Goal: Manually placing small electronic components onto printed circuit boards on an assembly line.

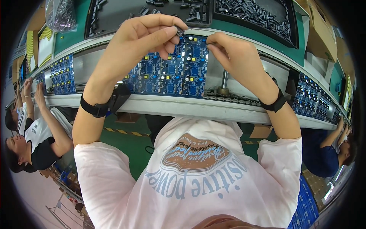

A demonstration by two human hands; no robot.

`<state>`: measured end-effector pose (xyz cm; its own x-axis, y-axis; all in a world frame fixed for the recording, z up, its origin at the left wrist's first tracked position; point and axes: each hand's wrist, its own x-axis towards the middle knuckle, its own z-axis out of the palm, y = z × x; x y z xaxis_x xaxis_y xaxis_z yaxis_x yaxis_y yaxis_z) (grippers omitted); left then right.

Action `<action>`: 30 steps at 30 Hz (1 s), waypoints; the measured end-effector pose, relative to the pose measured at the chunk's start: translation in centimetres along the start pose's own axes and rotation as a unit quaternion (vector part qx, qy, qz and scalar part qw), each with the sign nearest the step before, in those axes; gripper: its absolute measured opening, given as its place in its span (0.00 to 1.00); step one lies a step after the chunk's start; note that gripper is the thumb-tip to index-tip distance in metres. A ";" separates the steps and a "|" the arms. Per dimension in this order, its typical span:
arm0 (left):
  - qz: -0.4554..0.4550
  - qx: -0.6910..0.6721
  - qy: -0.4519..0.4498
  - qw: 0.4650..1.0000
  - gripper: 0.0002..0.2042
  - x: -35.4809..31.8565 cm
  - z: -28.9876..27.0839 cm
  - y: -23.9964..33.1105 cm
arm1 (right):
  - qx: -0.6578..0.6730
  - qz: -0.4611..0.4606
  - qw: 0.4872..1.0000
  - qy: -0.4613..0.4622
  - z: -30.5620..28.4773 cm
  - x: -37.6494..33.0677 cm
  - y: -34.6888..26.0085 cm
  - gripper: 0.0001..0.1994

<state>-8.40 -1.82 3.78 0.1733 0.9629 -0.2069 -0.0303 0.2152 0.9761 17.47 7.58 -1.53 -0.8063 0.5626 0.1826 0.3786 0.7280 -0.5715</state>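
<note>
My left hand (139,40) is closed in a pinch over the top of a blue circuit board panel (171,70). Between its thumb and index finger is a small black cylindrical capacitor (180,31), partly covered by the fingertips. My right hand (242,57) is at the panel's upper right edge, its fingers curled and thumb drawn in. What those fingertips hold, if anything, is hidden. Yellow, white and blue components stand on the panel, which lies on the conveyor rails (167,100).
A black tray (126,23) with scattered capacitors and another tray (295,36) heaped with them lie beyond the conveyor. More panels lie left (63,76) and right (310,95). A plastic bag (61,17) and cardboard boxes (322,30) flank the trays. Other people work at both sides.
</note>
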 end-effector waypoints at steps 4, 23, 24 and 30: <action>0.004 0.025 0.011 1.000 0.13 -0.1 0.5 0.0 | -0.024 -0.033 0.999 0.019 0.4 -0.1 0.2 0.07; 0.195 0.469 0.037 0.860 0.08 1.2 3.3 -1.5 | -0.075 0.093 0.992 0.049 -7.8 6.1 3.6 0.08; 0.238 0.503 0.024 0.830 0.07 1.6 3.5 -1.7 | -0.074 0.094 0.992 0.050 -7.8 6.0 3.9 0.08; 0.221 0.577 -0.003 0.786 0.08 2.1 4.1 -1.8 | -0.061 0.052 0.997 -0.022 -8.6 6.2 3.1 0.07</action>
<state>-3.93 -0.84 1.85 0.4008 0.9009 0.1664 0.8245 -0.4339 0.3632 17.60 16.70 4.66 -0.7779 0.6218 0.0907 0.5116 0.7106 -0.4831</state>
